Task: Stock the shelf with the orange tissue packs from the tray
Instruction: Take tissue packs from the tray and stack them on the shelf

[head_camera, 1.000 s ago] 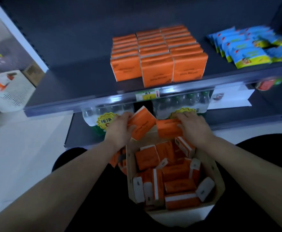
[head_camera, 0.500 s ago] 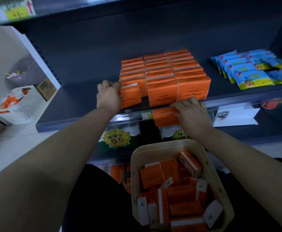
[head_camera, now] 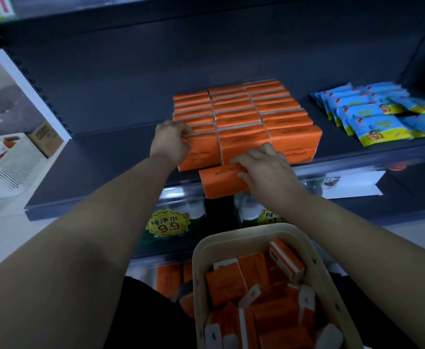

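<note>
While the left hand (head_camera: 172,141) curled its fingers over the top edge of the front orange pack (head_camera: 202,153), that pack stood upright at the front of the leftmost row, near the middle of the frame. The right hand (head_camera: 269,172) grasped a second orange pack (head_camera: 221,181), its fingers bent over the pack's upper edge. This pack sat lower, at the front lip of the shelf (head_camera: 105,170), just in front of the middle row and touching it.

Behind both hands the stocked packs (head_camera: 244,109) stood in three close rows running back toward the dark rear panel. At the bottom of the frame, right of centre, the pale tray (head_camera: 231,245) held a jumble of loose packs (head_camera: 227,285), some flat and some on end.

Blue packets (head_camera: 372,114) lay on the same shelf at the right of the frame, well apart from the orange rows. Below the shelf edge stood water bottles (head_camera: 193,210) with a yellow price sticker (head_camera: 167,222). A white basket (head_camera: 7,167) stood at the far left.
</note>
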A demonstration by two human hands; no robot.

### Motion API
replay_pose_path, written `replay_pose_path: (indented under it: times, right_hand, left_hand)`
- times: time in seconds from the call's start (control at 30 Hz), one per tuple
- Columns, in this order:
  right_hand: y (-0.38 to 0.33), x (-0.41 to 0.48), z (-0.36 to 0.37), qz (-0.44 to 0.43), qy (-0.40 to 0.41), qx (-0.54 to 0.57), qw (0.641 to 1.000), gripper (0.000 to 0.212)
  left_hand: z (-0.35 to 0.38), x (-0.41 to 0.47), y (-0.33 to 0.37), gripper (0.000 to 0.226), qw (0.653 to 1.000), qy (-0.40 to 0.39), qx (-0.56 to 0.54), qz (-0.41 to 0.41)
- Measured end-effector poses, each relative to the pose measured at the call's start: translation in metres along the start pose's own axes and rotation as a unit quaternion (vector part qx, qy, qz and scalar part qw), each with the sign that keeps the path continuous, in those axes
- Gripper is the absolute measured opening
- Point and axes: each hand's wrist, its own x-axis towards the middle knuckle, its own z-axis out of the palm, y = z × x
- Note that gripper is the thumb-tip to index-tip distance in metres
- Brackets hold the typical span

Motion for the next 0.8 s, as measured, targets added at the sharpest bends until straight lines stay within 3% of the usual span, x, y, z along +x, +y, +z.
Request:
replay_pose_path:
  times: [0.1,0.23,0.43,0.47,0.6,0.7,0.8]
  right_hand:
    - [-0.012,0.015,0.004,-0.004,-0.011,-0.003,1.0,0.035]
    - [-0.032,0.041,0.011,-0.016,-0.011,-0.021,1.0,0.033]
    - [-0.051,0.078,0.023,0.01,-0.013,-0.058,0.998,0.028]
    - [-0.051,0.082,0.024,0.015,-0.014,-0.064,0.998,0.028]
    - [-0.047,0.094,0.033,0.02,-0.023,-0.086,0.996,0.026]
    - [-0.041,0.093,0.036,0.007,-0.012,-0.089,0.996,0.027]
    - [-0.033,0.086,0.037,-0.016,-0.019,-0.117,0.993,0.046]
  left_hand:
    - [-0.001,-0.002,-0.011,0.034,0.995,-0.02,-0.092,-0.017]
    - [-0.016,-0.014,-0.021,0.031,0.962,-0.008,-0.265,-0.058]
    - [-0.038,-0.035,-0.036,0.013,0.962,-0.01,-0.272,-0.038]
    - [-0.038,-0.039,-0.039,0.012,0.964,-0.022,-0.264,-0.033]
    - [-0.031,-0.049,-0.043,0.054,0.993,-0.078,-0.072,0.06]
    - [-0.02,-0.048,-0.039,0.051,0.995,-0.047,0.009,0.089]
    - [-0.01,-0.043,-0.035,0.045,0.996,-0.018,0.036,0.08]
